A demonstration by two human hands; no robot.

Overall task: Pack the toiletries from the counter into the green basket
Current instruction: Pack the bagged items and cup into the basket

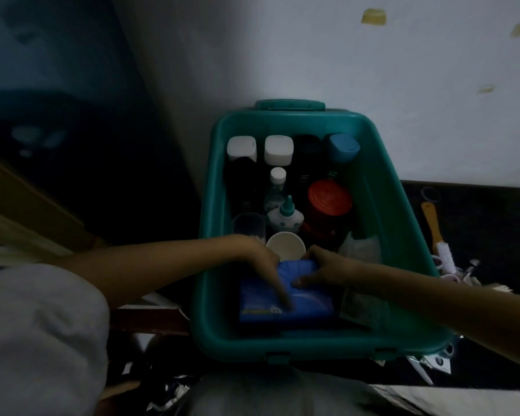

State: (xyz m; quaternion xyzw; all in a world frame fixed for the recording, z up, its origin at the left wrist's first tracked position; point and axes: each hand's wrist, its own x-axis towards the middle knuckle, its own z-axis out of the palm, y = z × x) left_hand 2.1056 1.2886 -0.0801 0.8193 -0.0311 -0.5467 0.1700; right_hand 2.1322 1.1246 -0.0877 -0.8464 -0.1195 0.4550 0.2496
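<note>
Basket (397, 229) of smooth green plastic holds a soft, crinkly blue pack (294, 301) — left hand (266, 264) presses it flat-fingered; right hand (323, 267) has its grip curled round the bunched end.

Dim, underexposed wide-angle view; heavy shadow at left; soft blur throughout; bowed lines toward edges

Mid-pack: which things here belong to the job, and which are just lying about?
Job: green basket, blue packet under left hand and right hand, red-lidded jar, white-capped bottles inside; wooden-handled brush on the counter, likely still to pack.
Lying about: tape scraps on the wall, wooden planks at left.
</note>
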